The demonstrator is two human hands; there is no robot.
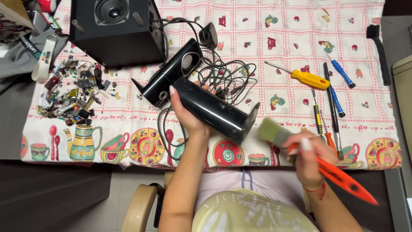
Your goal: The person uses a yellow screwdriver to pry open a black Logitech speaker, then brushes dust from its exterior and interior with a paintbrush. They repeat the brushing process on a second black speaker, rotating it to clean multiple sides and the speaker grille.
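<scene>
L arm: bare forearm rises from lower centre of frame, angled slightly right, wrist roughly mid-frame. L hand [187,112]: palm side wrapped around a dark object from below/left, thumb up along its near side w/ pale long nail at top, fingers curled behind and mostly hidden. Closed grip.

R arm: forearm enters from lower right, runs up-left; thin red string at wrist. R hand [308,157]: right of centre, low in frame, motion-blurred; fist closed around a handle, knuckles toward camera, one pale nail visible. Hands apart, L higher in frame than R.
</scene>
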